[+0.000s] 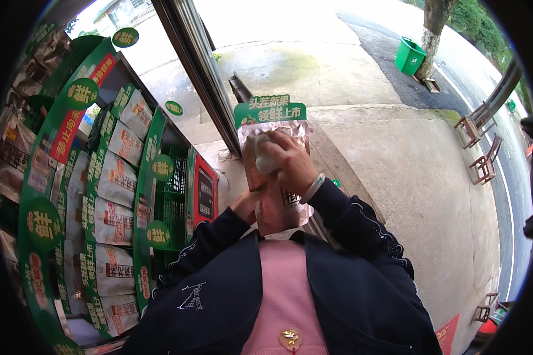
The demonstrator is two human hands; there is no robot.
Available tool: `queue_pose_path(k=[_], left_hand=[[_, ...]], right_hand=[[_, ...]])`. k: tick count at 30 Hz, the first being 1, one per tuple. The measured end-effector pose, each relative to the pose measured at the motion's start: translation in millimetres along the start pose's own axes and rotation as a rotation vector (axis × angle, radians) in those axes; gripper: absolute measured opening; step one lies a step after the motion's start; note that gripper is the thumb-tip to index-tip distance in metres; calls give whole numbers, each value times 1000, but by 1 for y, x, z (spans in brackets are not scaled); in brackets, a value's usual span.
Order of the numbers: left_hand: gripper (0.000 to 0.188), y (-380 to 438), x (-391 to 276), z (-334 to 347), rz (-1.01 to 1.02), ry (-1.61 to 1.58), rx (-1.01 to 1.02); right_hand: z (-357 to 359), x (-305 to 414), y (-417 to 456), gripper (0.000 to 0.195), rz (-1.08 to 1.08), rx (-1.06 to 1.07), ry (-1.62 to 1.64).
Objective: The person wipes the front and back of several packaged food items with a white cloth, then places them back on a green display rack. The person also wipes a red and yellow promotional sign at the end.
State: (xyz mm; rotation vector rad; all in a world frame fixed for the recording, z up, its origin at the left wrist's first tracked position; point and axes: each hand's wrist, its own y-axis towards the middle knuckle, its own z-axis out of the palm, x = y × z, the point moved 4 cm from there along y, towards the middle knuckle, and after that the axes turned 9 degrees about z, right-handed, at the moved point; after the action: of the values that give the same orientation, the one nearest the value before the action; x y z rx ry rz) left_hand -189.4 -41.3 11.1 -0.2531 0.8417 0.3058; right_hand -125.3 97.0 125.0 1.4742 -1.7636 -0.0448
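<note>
In front of my chest is a shiny foil snack pouch (277, 211) with a green printed card (273, 112) standing along its top edge. My right hand (291, 159), with a pale bangle at the wrist, holds a whitish cloth (266, 155) bunched under its fingers against the upper part of the pouch. My left hand (245, 206) is at the pouch's left side; its fingers are hidden behind the foil, so its hold cannot be made out.
Tiered green display racks (144, 177) with rows of similar pouches (115, 177) stand at the left, beside a metal door frame (204, 71). A wooden ledge (346, 164) lies beyond my right arm. Outside are wooden chairs (484, 166), a green bin (410, 55) and a tree.
</note>
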Motion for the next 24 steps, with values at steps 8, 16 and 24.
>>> queue_pose_path(k=[8,16,24], left_hand=[[69,8,-6,19,81,-95,19],[75,13,-22,24,165,-245,-1],[88,18,-31,5,78,-285,53]], right_hand=[[9,6,-1,59,-14,-86,-89],[22,18,-20,55,-89,0,-175],[26,47,-50,51,-188,140,-176]])
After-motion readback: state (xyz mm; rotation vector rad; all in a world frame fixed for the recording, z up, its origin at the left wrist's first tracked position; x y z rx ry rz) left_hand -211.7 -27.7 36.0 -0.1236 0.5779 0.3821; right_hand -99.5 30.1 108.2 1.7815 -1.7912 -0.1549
